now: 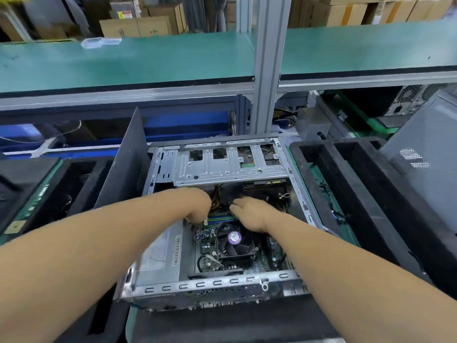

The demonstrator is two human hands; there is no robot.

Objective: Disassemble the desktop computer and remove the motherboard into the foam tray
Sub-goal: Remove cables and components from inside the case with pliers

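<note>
Hands [197, 206] inside boxy steel computer case [212, 284]

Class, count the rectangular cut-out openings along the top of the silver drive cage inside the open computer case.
4, in one row across the drive cage: far left, centre-left, centre-right, far right. None appear hidden.

Green shelf [148, 60] — cartons [138, 26] behind.

Both hands [197, 206] [249, 211] inside open computer case [212, 284], above motherboard [269, 253].
</note>
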